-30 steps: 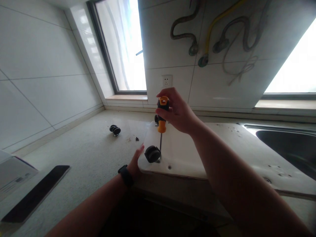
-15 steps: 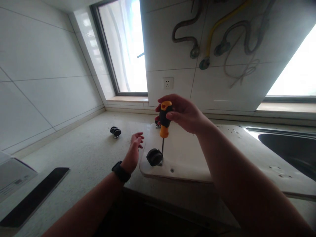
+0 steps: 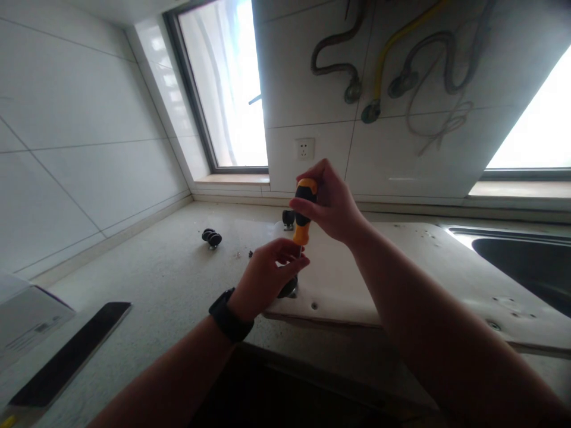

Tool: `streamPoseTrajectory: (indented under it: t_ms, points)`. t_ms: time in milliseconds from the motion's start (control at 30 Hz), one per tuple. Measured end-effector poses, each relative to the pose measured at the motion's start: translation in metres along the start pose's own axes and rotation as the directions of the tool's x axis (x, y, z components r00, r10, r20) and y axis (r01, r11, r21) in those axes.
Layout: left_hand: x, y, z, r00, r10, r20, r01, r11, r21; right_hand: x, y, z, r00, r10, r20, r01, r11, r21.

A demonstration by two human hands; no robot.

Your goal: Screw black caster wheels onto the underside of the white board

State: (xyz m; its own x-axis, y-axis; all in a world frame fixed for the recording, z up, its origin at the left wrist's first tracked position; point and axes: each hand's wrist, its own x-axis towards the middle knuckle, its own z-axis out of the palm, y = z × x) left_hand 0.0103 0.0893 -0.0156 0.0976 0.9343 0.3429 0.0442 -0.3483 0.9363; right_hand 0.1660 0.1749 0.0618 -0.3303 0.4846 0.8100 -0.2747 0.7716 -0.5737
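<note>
My right hand (image 3: 333, 205) is wrapped round the yellow and black handle of a screwdriver (image 3: 305, 205), which stands nearly upright with its shaft downward. With thumb and fingers, my left hand (image 3: 263, 274) pinches the shaft just below the handle. Beneath the left hand sits a black caster wheel (image 3: 289, 289) at the near left corner of a white board (image 3: 343, 267); the hand partly covers it and hides the screwdriver's tip. Another caster wheel (image 3: 288, 219) is at the board's far left corner. A few tiny dark pieces, perhaps screws (image 3: 250, 254), lie left of the board.
A loose twin-wheel caster (image 3: 211, 238) lies on the speckled countertop (image 3: 169, 279). At left are a long dark flat strip (image 3: 71, 353) and a white box (image 3: 33, 318). A sink (image 3: 526, 261) is at right. Pipes hang on the wall behind, above a socket (image 3: 305, 149).
My left hand has moved right from beside the board and closed round the screwdriver's shaft. My right hand still grips the handle, shifted slightly right.
</note>
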Motion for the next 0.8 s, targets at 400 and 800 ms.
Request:
streamPoseTrajectory:
  t_ms: [400, 800]
  points:
    - [0.001, 0.006, -0.004, 0.997, -0.076, -0.011, 0.076, 0.997, 0.008, -0.004, -0.010, -0.001, 0.927, 0.094, 0.362, -0.247, 0.881, 0.403]
    - [-0.003, 0.005, 0.001, 0.999, -0.039, -0.036, 0.043, 0.992, 0.122, -0.002, -0.014, 0.005, 0.993, -0.118, 0.020, 0.118, 0.993, 0.008]
